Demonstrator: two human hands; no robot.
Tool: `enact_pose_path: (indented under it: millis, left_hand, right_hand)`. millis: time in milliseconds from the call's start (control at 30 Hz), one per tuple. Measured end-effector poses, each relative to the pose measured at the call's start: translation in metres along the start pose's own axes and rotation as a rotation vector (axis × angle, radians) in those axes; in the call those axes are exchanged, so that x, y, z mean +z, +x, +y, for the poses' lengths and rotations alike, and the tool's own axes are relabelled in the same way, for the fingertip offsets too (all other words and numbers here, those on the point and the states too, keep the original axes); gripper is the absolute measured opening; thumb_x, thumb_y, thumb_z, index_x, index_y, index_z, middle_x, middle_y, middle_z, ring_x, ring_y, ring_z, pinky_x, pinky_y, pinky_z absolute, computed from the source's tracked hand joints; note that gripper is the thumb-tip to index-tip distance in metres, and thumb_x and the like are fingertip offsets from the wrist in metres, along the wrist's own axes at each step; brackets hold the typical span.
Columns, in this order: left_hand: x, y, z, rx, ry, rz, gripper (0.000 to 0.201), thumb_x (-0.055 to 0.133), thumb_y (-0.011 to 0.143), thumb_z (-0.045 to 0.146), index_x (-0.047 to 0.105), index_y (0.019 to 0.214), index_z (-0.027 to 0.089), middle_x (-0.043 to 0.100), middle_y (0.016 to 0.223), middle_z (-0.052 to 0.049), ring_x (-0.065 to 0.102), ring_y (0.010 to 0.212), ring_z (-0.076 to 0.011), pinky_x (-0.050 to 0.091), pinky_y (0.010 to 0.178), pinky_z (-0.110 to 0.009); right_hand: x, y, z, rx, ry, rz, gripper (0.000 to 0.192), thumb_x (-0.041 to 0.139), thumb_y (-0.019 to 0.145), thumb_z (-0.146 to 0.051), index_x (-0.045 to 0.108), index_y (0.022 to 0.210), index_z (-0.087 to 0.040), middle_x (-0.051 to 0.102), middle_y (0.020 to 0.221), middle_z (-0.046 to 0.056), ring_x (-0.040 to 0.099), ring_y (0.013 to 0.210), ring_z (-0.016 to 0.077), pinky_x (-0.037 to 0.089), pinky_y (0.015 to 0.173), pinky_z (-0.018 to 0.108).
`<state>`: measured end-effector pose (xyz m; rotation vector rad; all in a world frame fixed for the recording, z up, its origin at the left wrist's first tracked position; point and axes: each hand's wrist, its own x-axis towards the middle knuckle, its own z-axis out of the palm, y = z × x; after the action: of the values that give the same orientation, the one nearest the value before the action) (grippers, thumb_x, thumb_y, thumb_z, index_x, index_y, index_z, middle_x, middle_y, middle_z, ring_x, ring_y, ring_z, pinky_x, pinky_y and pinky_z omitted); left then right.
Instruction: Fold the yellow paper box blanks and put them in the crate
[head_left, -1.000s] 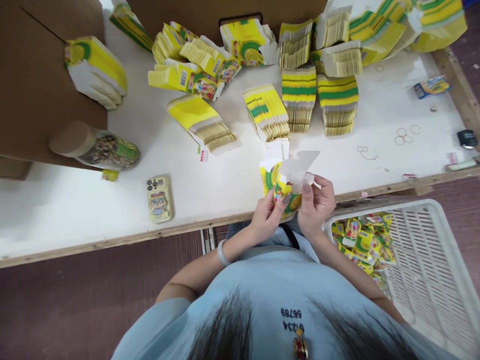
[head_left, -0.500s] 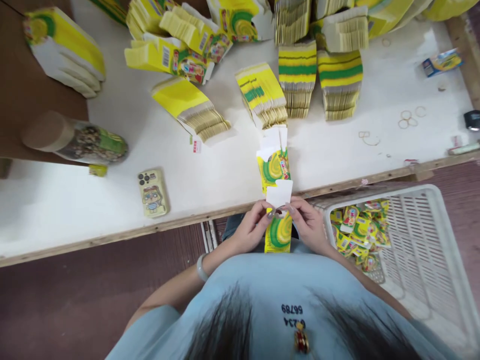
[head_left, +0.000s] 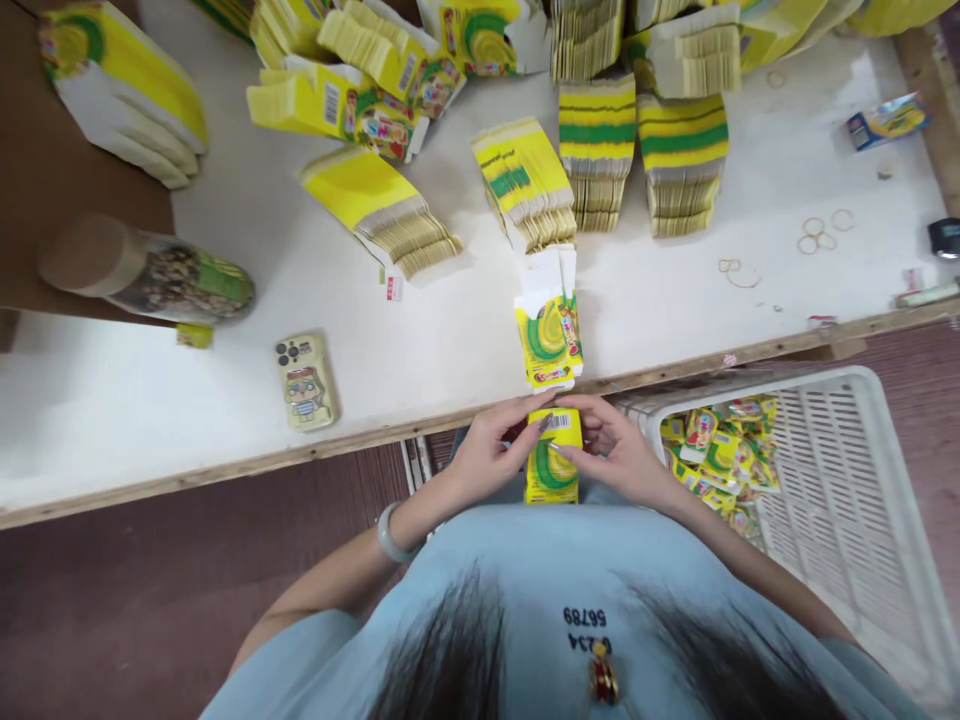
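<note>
Yellow-and-green card fills most of what I see, and one small carton [head_left: 553, 455] sits between my two hands just below the table edge [head_left: 360, 445], close against my body. Its long axis runs straight away from me, the barcode end farthest and uppermost. My left hand [head_left: 491, 455] wraps that far end from the left, fingers curled over the top flap; my right hand [head_left: 616, 452] mirrors it from the right, fingertips pressing down on the same flap — both are clamped on the carton, neither noticeably nearer than the other. Directly beyond the carton, on the table, lies a short pile of flat blanks [head_left: 550, 330], aligned the same way. To my right and lower stands a white crate [head_left: 847, 480] holding finished cartons [head_left: 720, 450]. A phone [head_left: 304, 382] lies well to the left.
</note>
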<state>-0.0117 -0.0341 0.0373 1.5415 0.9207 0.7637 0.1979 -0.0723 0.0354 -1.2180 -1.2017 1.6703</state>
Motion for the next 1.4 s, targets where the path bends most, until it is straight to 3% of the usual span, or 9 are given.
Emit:
enact_pose_path:
  millis: [133, 333, 500, 800, 1033, 1167, 1233, 1300, 1400]
  left_hand:
    - [0.000, 0.000, 0.001, 0.055, 0.061, -0.013, 0.041, 0.051, 0.105, 0.031, 0.063, 0.143, 0.021, 0.079, 0.115, -0.012, 0.076, 0.098, -0.0197, 0.059, 0.099, -0.038]
    - [0.002, -0.004, -0.005, 0.153, 0.175, 0.012, 0.046, 0.046, 0.106, 0.028, 0.054, 0.151, 0.020, 0.072, 0.136, -0.016, 0.071, 0.122, -0.0226, 0.058, 0.102, -0.036]
    - [0.005, -0.002, -0.005, 0.151, 0.189, 0.010, 0.046, 0.047, 0.106, 0.029, 0.055, 0.150, 0.020, 0.071, 0.137, -0.015, 0.072, 0.121, -0.0224, 0.059, 0.103, -0.037]
    - [0.005, -0.001, -0.004, 0.141, 0.227, 0.001, 0.048, 0.042, 0.107, 0.030, 0.050, 0.154, 0.021, 0.073, 0.132, -0.015, 0.073, 0.115, -0.0215, 0.059, 0.098, -0.034]
    - [0.007, -0.007, -0.013, 0.266, 0.298, 0.040, 0.054, 0.038, 0.107, 0.023, 0.037, 0.161, 0.023, 0.066, 0.144, -0.015, 0.067, 0.127, -0.0218, 0.057, 0.104, -0.035]
    - [0.004, 0.001, -0.013, 0.331, 0.397, 0.004, 0.056, 0.033, 0.108, 0.022, 0.029, 0.164, 0.022, 0.071, 0.129, -0.013, 0.072, 0.112, -0.0204, 0.060, 0.090, -0.032]
    - [-0.006, 0.023, -0.014, 0.373, 0.501, 0.013, 0.051, 0.035, 0.109, 0.026, 0.038, 0.159, 0.023, 0.073, 0.113, -0.010, 0.072, 0.098, -0.0195, 0.058, 0.082, -0.031]
    - [-0.020, 0.062, -0.018, 0.401, 0.635, 0.097, 0.043, 0.045, 0.107, 0.035, 0.053, 0.147, 0.022, 0.070, 0.114, -0.012, 0.067, 0.104, -0.0235, 0.056, 0.089, -0.037]
    - [-0.043, 0.136, -0.030, 0.305, 0.697, 0.262, 0.067, 0.074, 0.089, 0.051, 0.054, 0.141, 0.015, 0.062, 0.131, -0.020, 0.058, 0.123, -0.0319, 0.047, 0.106, -0.047]
  right_hand:
    - [0.000, 0.003, -0.009, 0.050, 0.041, -0.032, 0.043, 0.074, 0.086, -0.025, 0.061, 0.127, -0.025, 0.079, 0.101, 0.004, 0.077, 0.084, 0.0164, 0.064, 0.073, 0.029]
    - [-0.002, 0.003, -0.013, 0.065, 0.037, -0.033, 0.043, 0.073, 0.086, -0.025, 0.060, 0.127, -0.025, 0.079, 0.103, 0.004, 0.077, 0.084, 0.0164, 0.064, 0.071, 0.029]
    - [-0.005, 0.003, -0.015, 0.053, 0.108, -0.083, 0.044, 0.076, 0.084, -0.025, 0.061, 0.124, -0.025, 0.077, 0.108, 0.005, 0.077, 0.089, 0.0173, 0.065, 0.074, 0.030]
    - [-0.001, 0.001, -0.018, 0.118, -0.008, -0.037, 0.049, 0.070, 0.084, -0.018, 0.057, 0.131, -0.025, 0.076, 0.106, 0.003, 0.075, 0.076, 0.0142, 0.063, 0.064, 0.025]
    - [-0.014, 0.002, -0.009, 0.071, 0.193, -0.214, 0.052, 0.073, 0.090, -0.033, 0.061, 0.140, -0.029, 0.075, 0.126, 0.007, 0.077, 0.095, 0.0164, 0.066, 0.077, 0.031]
    - [-0.004, 0.005, -0.001, 0.091, 0.198, -0.002, 0.039, 0.072, 0.090, -0.049, 0.074, 0.122, -0.027, 0.082, 0.103, 0.004, 0.077, 0.085, 0.0189, 0.067, 0.070, 0.033]
    - [-0.015, 0.002, -0.002, 0.053, 0.091, 0.139, 0.037, 0.072, 0.088, -0.053, 0.076, 0.114, -0.026, 0.082, 0.100, 0.005, 0.076, 0.083, 0.0200, 0.065, 0.067, 0.031]
    - [-0.045, -0.011, -0.007, -0.005, -0.135, 0.354, 0.036, 0.067, 0.091, -0.056, 0.075, 0.109, -0.025, 0.081, 0.099, 0.007, 0.075, 0.082, 0.0212, 0.062, 0.069, 0.033]
    - [-0.111, -0.047, -0.012, 0.081, -0.743, 0.649, 0.040, 0.052, 0.097, -0.055, 0.071, 0.112, -0.023, 0.078, 0.095, 0.012, 0.072, 0.078, 0.0269, 0.060, 0.075, 0.044]
